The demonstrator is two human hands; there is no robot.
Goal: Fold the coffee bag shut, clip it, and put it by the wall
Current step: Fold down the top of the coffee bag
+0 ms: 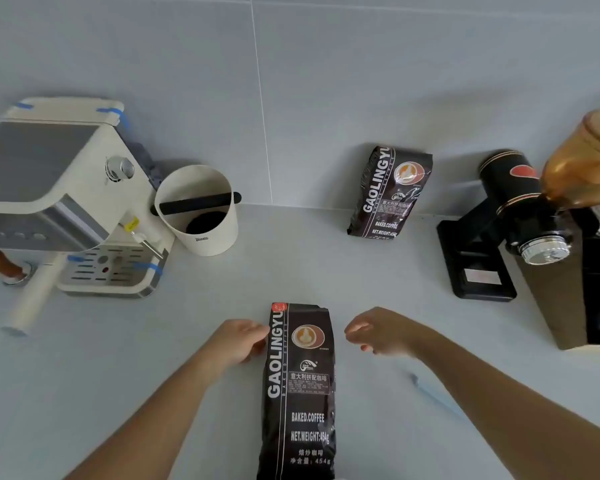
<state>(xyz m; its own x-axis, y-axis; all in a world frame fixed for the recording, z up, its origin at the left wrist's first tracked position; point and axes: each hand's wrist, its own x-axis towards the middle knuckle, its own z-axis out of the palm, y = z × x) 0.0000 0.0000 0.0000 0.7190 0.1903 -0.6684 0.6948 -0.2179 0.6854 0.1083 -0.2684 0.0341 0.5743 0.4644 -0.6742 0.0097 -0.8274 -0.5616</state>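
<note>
A dark coffee bag [300,386] with white lettering stands upright on the counter right in front of me. My left hand [240,339] touches the bag's upper left edge with its fingertips, fingers loosely curled. My right hand [378,332] hovers a short way off the bag's upper right side, fingers apart and holding nothing. A second, identical coffee bag [387,194] leans against the tiled wall at the back right. No clip is visible.
A cream espresso machine [59,199] fills the left side, with a white knock box [201,216] beside it and a portafilter [28,299] lying in front. A black grinder [510,220] with an amber hopper stands at the right. A thin bluish strip [430,393] lies on the counter.
</note>
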